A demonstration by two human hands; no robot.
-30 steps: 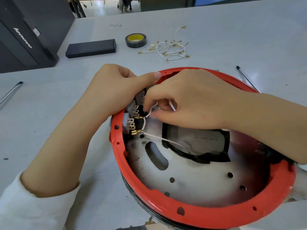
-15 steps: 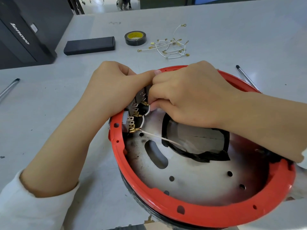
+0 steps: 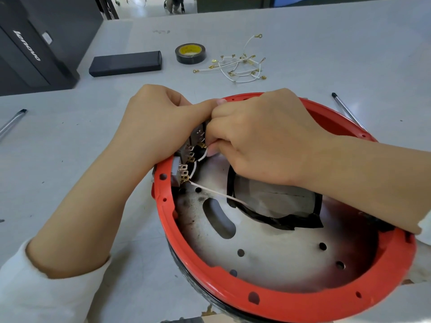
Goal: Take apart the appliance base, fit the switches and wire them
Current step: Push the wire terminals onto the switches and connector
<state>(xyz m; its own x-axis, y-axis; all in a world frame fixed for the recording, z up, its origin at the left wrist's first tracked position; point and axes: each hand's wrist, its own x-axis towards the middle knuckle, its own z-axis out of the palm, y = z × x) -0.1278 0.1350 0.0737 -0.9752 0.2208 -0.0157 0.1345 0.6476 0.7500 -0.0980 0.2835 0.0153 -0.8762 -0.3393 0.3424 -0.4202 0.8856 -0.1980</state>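
Observation:
The round appliance base with a red rim [image 3: 275, 306] lies upside down on the grey table, its metal floor showing. Black switches [image 3: 186, 163] with brass terminals sit in a row inside the rim's upper left wall. Short white wires [image 3: 200, 157] loop between their terminals, and a longer white wire [image 3: 210, 190] runs off toward the black-taped opening. My left hand [image 3: 158, 122] grips the rim from outside, behind the switches. My right hand [image 3: 263, 134] reaches inside and pinches a white wire's end against the upper switch; its fingertips hide the joint.
Spare white wires with brass lugs [image 3: 240, 66], a roll of black tape [image 3: 190, 53] and a flat black box [image 3: 126, 63] lie at the back. A screwdriver [image 3: 347, 111] lies right of the base, another tool [image 3: 11, 122] at the far left. A black computer case [image 3: 35, 43] stands back left.
My right hand has moved up and left, from the middle switch to the upper one, closing against my left thumb. The left hand has stayed on the rim.

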